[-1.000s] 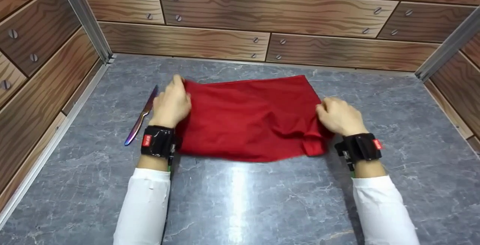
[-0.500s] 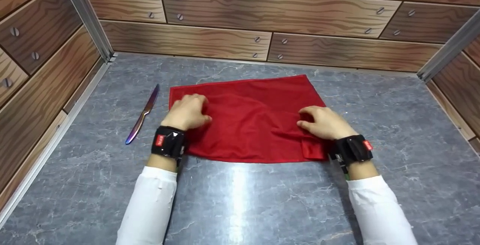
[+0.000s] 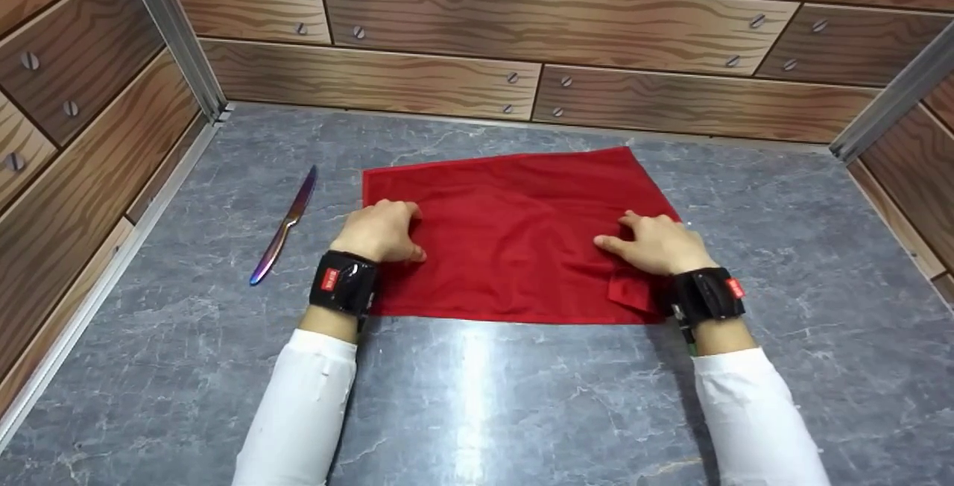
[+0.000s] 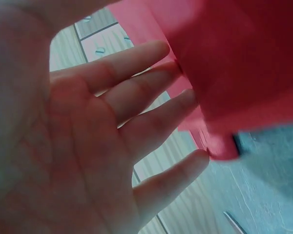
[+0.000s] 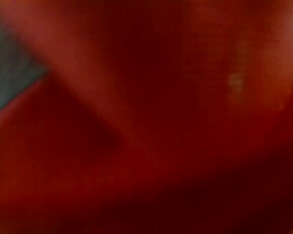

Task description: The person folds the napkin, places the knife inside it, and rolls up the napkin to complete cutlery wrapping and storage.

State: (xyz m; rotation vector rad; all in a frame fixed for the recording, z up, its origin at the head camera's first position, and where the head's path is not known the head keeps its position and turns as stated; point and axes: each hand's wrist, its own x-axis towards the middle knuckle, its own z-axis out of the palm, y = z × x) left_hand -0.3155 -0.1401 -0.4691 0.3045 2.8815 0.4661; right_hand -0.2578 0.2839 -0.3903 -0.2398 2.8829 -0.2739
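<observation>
Cloth (image 3: 507, 240) of plain red fabric lies spread across the middle of the head view, on a grey, marble-veined tabletop (image 3: 835, 262). Its outline is a lopsided four-sided shape with a thin hem along the top; soft wrinkles cross its centre, and a small flap (image 3: 630, 292) is folded over near its lower right corner.

I see the left hand (image 3: 376, 231) over the cloth's left side, its fingers loosely extended and slightly spread, grasping nothing; in the left wrist view the fingertips meet red fabric. The right hand (image 3: 659, 244) rests at the cloth's right side, thumb and forefinger apart; I make out no grip. Blurred red material fills nearly all of the right wrist view, hiding those fingers from me there.

At the left of the head view, well apart from the cloth, a slim knife (image 3: 283, 225) lies at a slant, glossy metal shading from purple to blue. Black wrist straps (image 3: 343, 283) and white sleeves (image 3: 298, 396) enter from below; the right strap covers the cloth's lower right edge. Wood-patterned panels (image 3: 559, 24) with screw heads wall the top and both sides, joined by grey metal strips (image 3: 175, 31). A bright glare streaks the tabletop at lower centre.
</observation>
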